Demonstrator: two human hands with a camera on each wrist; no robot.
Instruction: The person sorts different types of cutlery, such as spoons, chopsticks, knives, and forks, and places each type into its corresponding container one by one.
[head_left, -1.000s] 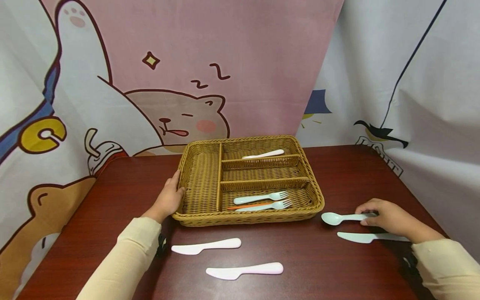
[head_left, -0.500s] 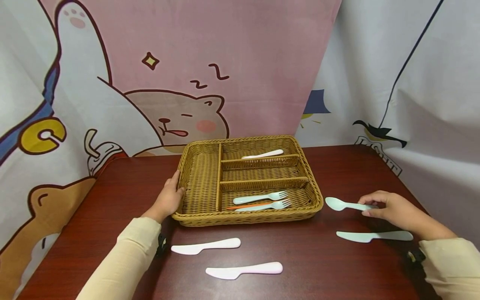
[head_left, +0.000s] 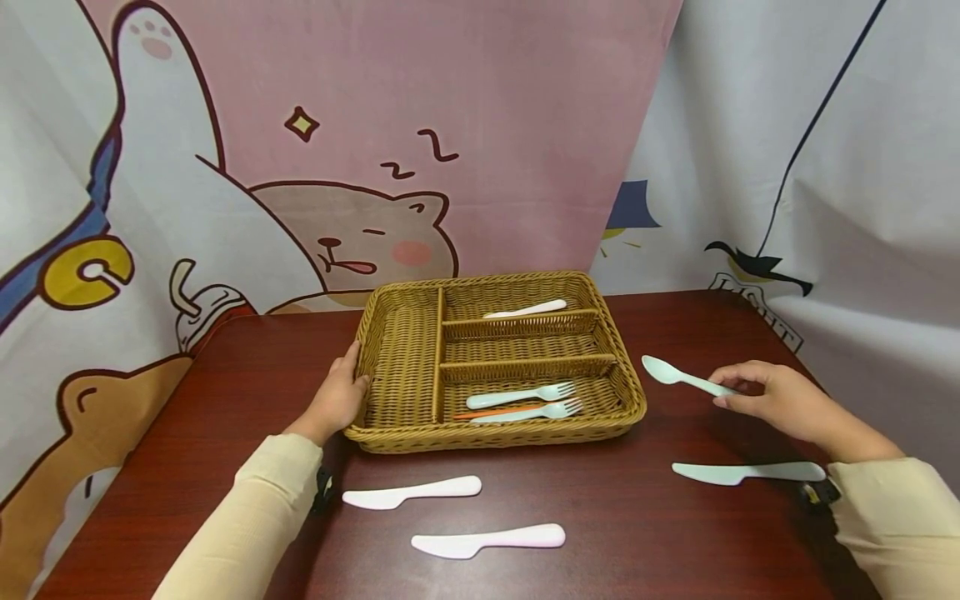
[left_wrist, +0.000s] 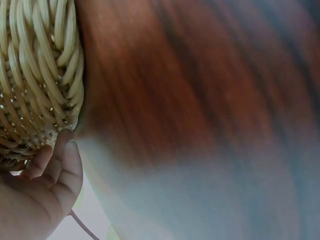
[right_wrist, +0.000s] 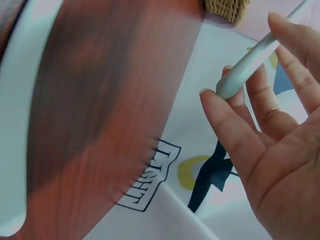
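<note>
My right hand (head_left: 780, 402) pinches the handle end of a pale mint spoon (head_left: 675, 374), its bowl pointing left toward the basket. In the right wrist view, the thumb and fingers hold the spoon handle (right_wrist: 247, 70) above the table. My left hand (head_left: 337, 398) rests against the left side of a wicker basket (head_left: 495, 435); the left wrist view shows its fingers (left_wrist: 67, 167) extended at the woven wall. Two mint forks (head_left: 525, 394) and something orange (head_left: 495, 412) lie in the basket's front right compartment. A white handle (head_left: 536, 307) lies in the back right one.
A mint knife (head_left: 742, 473) lies on the dark red table (head_left: 622, 533) below my right hand. Two pale knives, one white (head_left: 412, 492) and one pinkish (head_left: 487, 542), lie in front of the basket. A patterned curtain (head_left: 540, 125) hangs behind.
The right hand has lifted the spoon from the table and moved it up and away toward the back. The left hand and basket have stayed in place.
</note>
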